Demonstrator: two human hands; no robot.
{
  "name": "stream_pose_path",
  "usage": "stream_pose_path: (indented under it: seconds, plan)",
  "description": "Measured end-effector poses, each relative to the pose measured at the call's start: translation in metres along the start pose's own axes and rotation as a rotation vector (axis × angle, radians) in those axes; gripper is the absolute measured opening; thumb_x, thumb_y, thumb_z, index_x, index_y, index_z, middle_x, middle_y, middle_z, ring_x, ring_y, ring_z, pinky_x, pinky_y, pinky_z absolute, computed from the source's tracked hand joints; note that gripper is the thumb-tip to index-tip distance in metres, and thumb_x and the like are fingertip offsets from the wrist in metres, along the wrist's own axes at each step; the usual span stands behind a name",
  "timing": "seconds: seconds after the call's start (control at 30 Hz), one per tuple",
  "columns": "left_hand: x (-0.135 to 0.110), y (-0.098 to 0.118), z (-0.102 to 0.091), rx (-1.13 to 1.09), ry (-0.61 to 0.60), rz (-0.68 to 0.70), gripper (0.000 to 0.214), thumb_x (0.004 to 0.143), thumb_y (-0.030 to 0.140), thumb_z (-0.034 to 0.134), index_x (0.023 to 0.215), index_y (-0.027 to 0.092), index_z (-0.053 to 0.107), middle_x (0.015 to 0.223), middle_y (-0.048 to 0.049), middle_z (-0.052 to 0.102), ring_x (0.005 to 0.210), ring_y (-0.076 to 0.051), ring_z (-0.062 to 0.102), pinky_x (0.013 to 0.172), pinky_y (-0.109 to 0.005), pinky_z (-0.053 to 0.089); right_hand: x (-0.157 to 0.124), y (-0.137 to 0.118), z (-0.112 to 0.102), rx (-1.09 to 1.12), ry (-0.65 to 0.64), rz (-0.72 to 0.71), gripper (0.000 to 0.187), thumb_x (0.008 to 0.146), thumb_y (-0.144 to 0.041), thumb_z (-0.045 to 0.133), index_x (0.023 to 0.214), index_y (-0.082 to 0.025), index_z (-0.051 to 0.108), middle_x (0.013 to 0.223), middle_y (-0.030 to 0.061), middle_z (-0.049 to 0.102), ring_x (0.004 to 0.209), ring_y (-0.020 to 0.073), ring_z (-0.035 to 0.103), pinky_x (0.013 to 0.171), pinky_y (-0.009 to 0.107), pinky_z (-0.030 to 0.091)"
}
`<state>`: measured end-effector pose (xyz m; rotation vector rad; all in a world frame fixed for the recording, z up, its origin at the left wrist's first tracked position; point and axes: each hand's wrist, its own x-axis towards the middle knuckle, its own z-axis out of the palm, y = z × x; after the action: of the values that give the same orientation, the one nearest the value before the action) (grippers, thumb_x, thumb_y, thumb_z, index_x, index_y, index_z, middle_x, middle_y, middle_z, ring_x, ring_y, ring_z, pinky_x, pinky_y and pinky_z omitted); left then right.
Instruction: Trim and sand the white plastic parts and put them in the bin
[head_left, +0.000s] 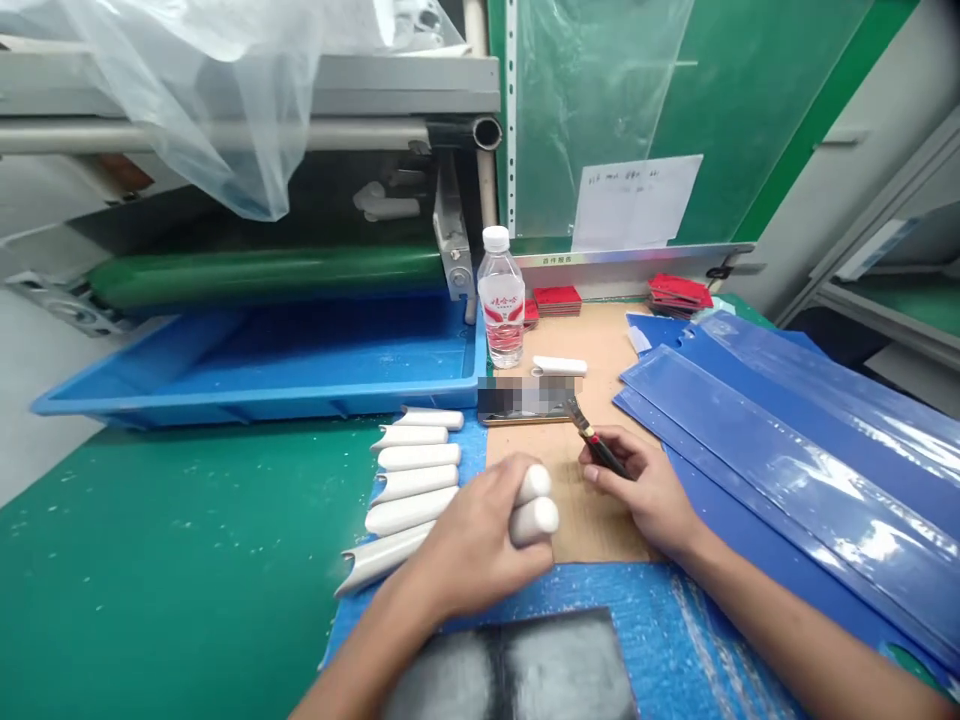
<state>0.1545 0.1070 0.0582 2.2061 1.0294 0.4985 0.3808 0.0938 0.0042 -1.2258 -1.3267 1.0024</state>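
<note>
My left hand (472, 545) is closed around two white plastic tubes (534, 505), whose rounded ends stick out past my fingers. My right hand (645, 490) grips a small cutting knife (596, 445) with a dark and red handle, blade pointing up and left over the brown cardboard sheet (592, 530). A row of several white plastic tubes (412, 480) lies just left of my left hand on the blue foam mat (645, 620). One more white tube (559, 366) lies farther back on the cardboard.
A water bottle (502, 305) stands behind the cardboard, beside a large blue tray (262, 365). Long blue plastic strips (787, 450) are stacked at the right. Red pads (679, 293) sit at the back. A phone (525, 402) lies across the cardboard. A green mat (150, 560) covers the left.
</note>
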Motion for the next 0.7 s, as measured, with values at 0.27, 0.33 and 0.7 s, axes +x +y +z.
stream_pose_path:
  seconds: [0.27, 0.33, 0.7]
  plan:
    - [-0.013, -0.026, -0.003, 0.034, 0.000, 0.053, 0.041, 0.063, 0.014, 0.057, 0.101, 0.024, 0.048, 0.090, 0.0000, 0.057, 0.083, -0.023, 0.055, 0.070, -0.033, 0.038, -0.005, -0.003, 0.005, -0.135, -0.010, -0.028, 0.029, 0.084, -0.022, 0.071, 0.112, -0.022, 0.067, 0.104, 0.0051, 0.071, 0.097, 0.0228, 0.068, 0.089, 0.034, 0.053]
    - [-0.016, -0.025, -0.005, 0.036, 0.025, 0.043, 0.040, 0.064, 0.016, 0.057, 0.102, 0.024, 0.047, 0.089, -0.0003, 0.057, 0.082, -0.024, 0.054, 0.070, -0.033, 0.037, -0.009, -0.006, 0.006, -0.231, -0.042, -0.074, 0.031, 0.083, -0.017, 0.070, 0.114, -0.024, 0.067, 0.111, 0.0056, 0.070, 0.102, 0.0236, 0.067, 0.091, 0.034, 0.052]
    - [-0.014, -0.031, -0.009, 0.108, 0.155, -0.018, 0.037, 0.069, 0.018, 0.058, 0.102, 0.026, 0.043, 0.089, -0.0006, 0.057, 0.079, -0.024, 0.056, 0.069, -0.035, 0.040, -0.019, -0.018, 0.007, -0.426, -0.228, -0.331, 0.050, 0.084, -0.003, 0.061, 0.129, -0.025, 0.057, 0.118, 0.0084, 0.064, 0.111, 0.0262, 0.060, 0.095, 0.040, 0.050]
